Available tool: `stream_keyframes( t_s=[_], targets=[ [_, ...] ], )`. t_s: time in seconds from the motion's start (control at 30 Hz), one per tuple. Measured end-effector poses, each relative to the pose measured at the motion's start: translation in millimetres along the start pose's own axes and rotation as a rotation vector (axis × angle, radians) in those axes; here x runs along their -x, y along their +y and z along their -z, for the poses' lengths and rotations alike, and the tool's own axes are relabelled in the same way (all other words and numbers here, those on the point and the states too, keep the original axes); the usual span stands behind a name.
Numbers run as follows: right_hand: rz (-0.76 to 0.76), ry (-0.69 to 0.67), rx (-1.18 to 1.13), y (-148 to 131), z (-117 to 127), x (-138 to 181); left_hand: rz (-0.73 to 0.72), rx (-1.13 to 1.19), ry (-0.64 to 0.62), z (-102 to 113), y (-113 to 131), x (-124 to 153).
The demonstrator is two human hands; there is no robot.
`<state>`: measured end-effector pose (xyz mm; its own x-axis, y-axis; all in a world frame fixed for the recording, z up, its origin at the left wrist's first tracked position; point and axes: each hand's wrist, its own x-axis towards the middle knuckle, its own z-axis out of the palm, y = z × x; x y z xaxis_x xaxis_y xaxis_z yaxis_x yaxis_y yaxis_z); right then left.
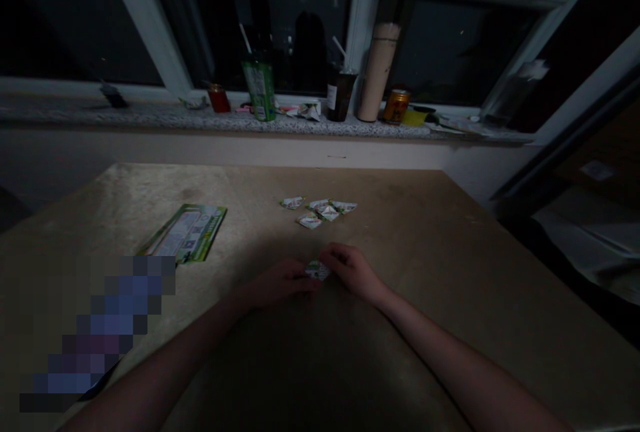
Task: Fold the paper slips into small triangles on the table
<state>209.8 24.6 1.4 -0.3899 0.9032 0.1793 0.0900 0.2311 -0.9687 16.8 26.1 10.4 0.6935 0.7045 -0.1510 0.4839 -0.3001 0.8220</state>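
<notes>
Low in the middle of the table, a small green-and-white printed piece of paper or wrapper (316, 270) lies between my two hands. My left hand (280, 282) grips its left side, fingers closed at the edge. On the other side, my right hand (354, 273) pinches its upper right part with curled fingers. Just beyond the hands is a loose group of several folded pieces (329, 212) with similar white and green print, roughly triangular. One more folded piece (292, 203) sits a little apart to their left.
Flat green printed packaging (205, 235) lies on the table (410, 219) at left, beside a blurred-out area (100, 332). Along the granite windowsill (165, 112) stand a green cup (260, 89), a dark cup (340, 95), a tall flask (377, 75), an orange can (397, 107) and a red jar (219, 99).
</notes>
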Motion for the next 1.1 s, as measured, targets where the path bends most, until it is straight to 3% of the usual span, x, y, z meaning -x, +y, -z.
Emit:
stream_keyframes(
  t_s=[0.43, 0.6, 0.87, 1.1],
  targets=[
    [0.017, 0.085, 0.078, -1.2, -1.3, 1.6, -0.051, -0.047, 0.043, -4.6, 6.4, -1.5],
    [0.026, 0.041, -0.006, 2.2, 0.7, 0.7, -0.070, -0.064, 0.040, -3.2, 6.1, -1.1],
    [0.000, -0.113, 0.181, 5.2, -1.7, 3.1, -0.086, -0.076, -0.006, -0.9, 5.4, -0.3],
    [0.009, -0.115, 0.116, 0.1, -1.4, 1.7, -0.087, -0.064, 0.006, -2.3, 5.2, -0.5]
  ],
)
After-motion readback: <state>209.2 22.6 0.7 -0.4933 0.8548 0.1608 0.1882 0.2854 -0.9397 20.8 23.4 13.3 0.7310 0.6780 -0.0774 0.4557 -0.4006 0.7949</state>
